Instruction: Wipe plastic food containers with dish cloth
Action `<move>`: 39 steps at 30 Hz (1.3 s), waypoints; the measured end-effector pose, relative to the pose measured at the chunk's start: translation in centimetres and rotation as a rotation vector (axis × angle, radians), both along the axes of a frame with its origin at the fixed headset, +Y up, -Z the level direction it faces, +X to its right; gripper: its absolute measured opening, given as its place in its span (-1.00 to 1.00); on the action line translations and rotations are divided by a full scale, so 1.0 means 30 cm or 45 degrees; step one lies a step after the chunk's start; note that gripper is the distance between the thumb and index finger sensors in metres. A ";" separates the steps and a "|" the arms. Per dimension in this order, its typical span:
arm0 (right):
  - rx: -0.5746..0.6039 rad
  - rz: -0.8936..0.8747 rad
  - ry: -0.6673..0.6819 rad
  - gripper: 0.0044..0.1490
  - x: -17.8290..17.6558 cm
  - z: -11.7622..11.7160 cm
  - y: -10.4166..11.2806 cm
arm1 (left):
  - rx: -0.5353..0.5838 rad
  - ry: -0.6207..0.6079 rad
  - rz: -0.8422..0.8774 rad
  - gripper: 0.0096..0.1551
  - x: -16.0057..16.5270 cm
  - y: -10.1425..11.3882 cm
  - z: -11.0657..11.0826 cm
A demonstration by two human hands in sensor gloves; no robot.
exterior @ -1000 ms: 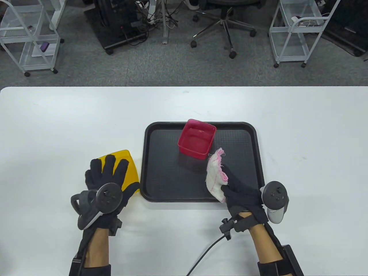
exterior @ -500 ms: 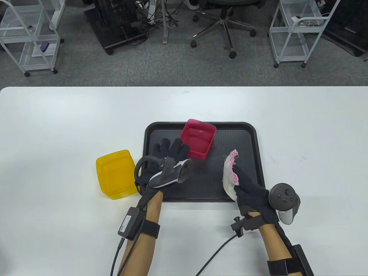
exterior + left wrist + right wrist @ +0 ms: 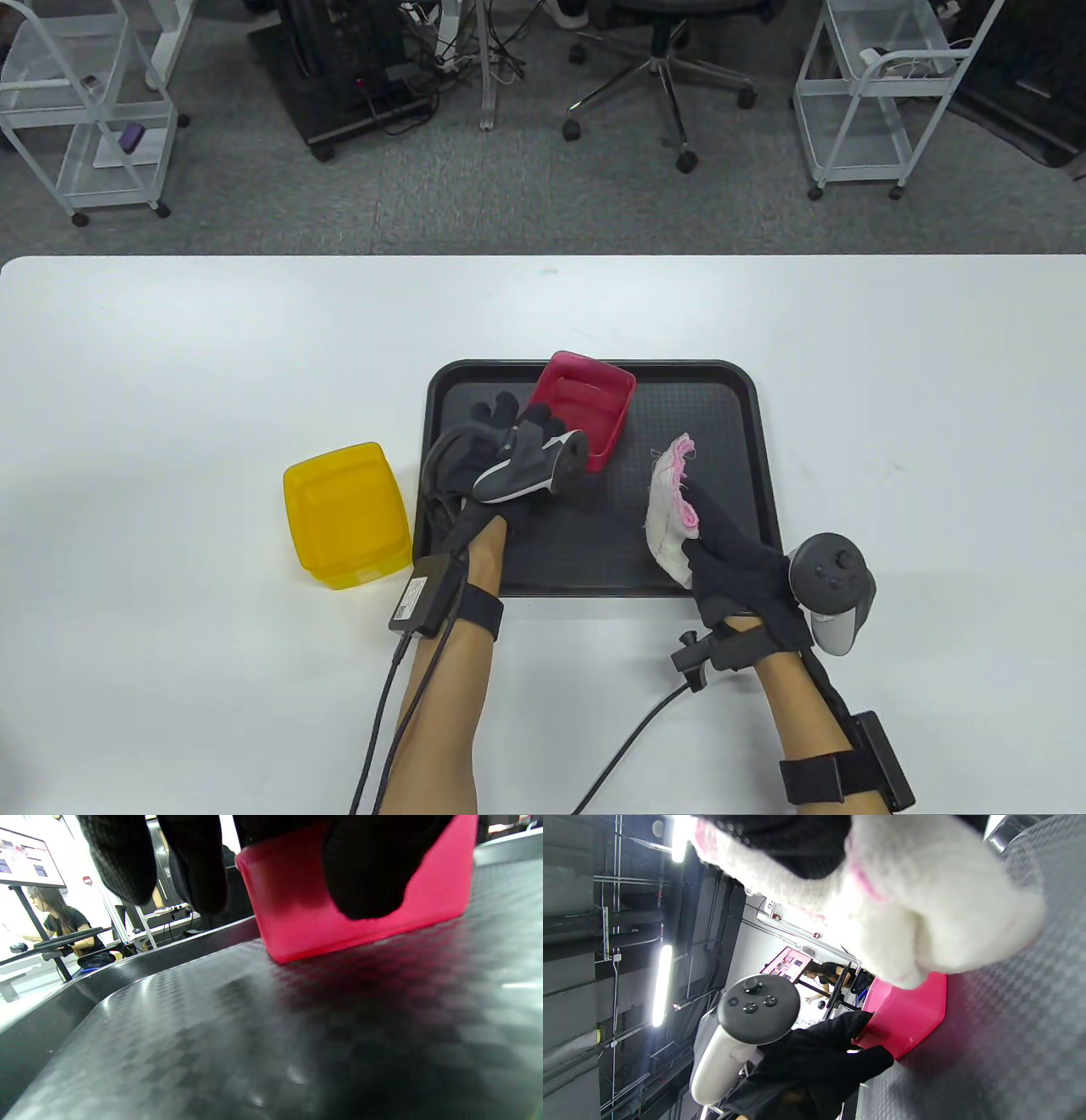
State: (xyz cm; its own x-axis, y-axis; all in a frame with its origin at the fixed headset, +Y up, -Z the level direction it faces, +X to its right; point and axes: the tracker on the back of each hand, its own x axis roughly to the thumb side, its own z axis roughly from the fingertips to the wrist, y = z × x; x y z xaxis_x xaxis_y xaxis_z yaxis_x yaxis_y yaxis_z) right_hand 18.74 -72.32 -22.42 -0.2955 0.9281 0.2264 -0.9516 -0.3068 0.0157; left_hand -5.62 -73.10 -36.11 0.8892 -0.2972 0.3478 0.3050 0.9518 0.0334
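A red plastic container [image 3: 594, 399] stands at the back of the black tray [image 3: 713, 424]. My left hand [image 3: 530, 422] grips its near left wall; in the left wrist view my fingers [image 3: 365, 870] lie against the red wall [image 3: 297, 916]. The right wrist view shows the same hand [image 3: 835, 1056] around the container's corner [image 3: 908, 1014]. My right hand [image 3: 730, 569] holds a folded white and pink dish cloth [image 3: 670, 509] above the tray's near right part, apart from the container. The cloth fills the top of the right wrist view [image 3: 925, 912]. A yellow container [image 3: 346, 509] sits on the table left of the tray.
The white table [image 3: 891, 382] stretches to both sides of the tray. Beyond its far edge are an office chair [image 3: 662, 59] and wire carts [image 3: 882, 93] on the floor. Glove cables [image 3: 628, 739] trail toward the table's near edge.
My left hand left the yellow container, crossed right onto the tray and took hold of the red container. My right hand, with the cloth, shifted slightly right.
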 end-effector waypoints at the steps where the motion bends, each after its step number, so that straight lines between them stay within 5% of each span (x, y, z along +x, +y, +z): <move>1: 0.001 -0.014 -0.010 -0.37 0.003 0.000 -0.001 | 0.005 0.017 0.000 -0.46 0.005 -0.004 -0.004; 9: 0.010 -0.055 -0.063 -0.37 0.019 0.014 -0.001 | 0.090 -0.079 0.057 -0.58 0.018 0.062 0.069; 16: 0.128 -0.032 -0.127 -0.37 -0.001 0.040 0.047 | 0.158 -0.240 0.088 -0.56 0.012 0.188 0.278; 25: 0.457 0.210 -0.054 -0.40 -0.203 0.066 0.205 | 0.316 -0.393 0.030 -0.54 0.028 0.212 0.550; 34: 0.270 0.772 -0.028 -0.44 -0.370 0.011 0.188 | 0.408 -0.432 0.094 -0.55 0.022 0.194 0.638; 39: 0.136 0.855 -0.066 -0.43 -0.377 -0.027 0.189 | 0.429 -0.455 0.162 -0.54 0.006 0.209 0.634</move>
